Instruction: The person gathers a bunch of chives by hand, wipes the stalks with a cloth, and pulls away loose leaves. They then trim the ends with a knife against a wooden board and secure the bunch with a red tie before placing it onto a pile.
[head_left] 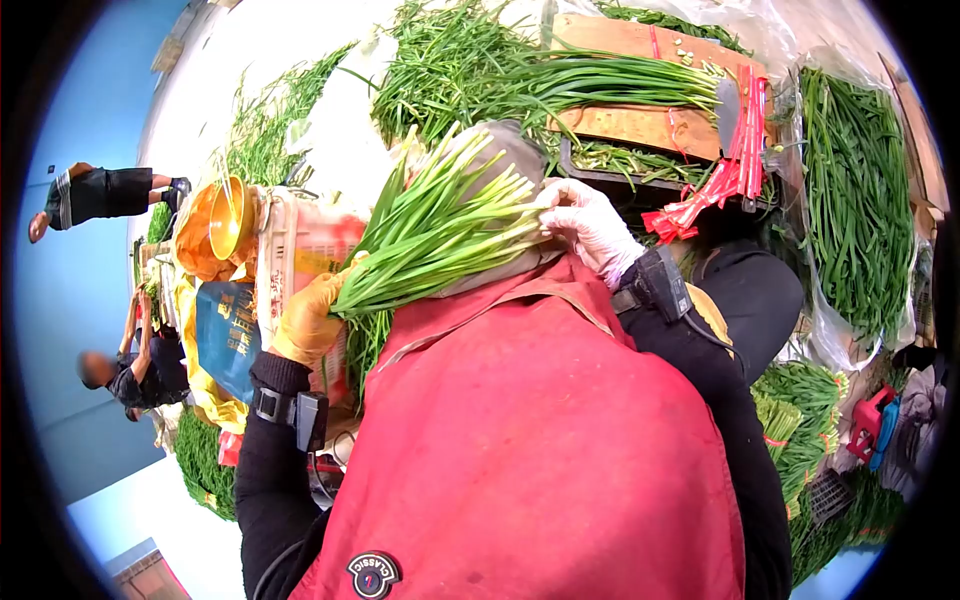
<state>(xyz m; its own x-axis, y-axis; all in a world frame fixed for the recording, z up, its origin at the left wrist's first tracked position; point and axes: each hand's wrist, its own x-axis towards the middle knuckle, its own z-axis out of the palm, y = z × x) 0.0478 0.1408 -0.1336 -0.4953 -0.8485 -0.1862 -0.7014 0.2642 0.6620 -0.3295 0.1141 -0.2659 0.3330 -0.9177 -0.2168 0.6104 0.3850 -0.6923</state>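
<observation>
A loose bunch of garlic chives (440, 225) lies across my lap, its pale stem ends pointing right and its green leaves left. My left hand (312, 318), in an orange-yellow glove, is closed around the leafy end. In a white glove, my right hand (592, 225) has its fingers pinched at the pale stem ends. Just beyond, another bundle of garlic chives (625, 82) rests on a wooden board (610, 37). Red tie strips (742, 140) hang over the board's right edge, close to my right hand.
Loose chives (440, 60) are heaped ahead. A plastic-lined pile of chives (855, 200) lies at right, with tied bundles (800, 410) below it. At left stand a pink crate (300, 245) and an orange bowl (231, 218). Two people (150, 370) are farther left.
</observation>
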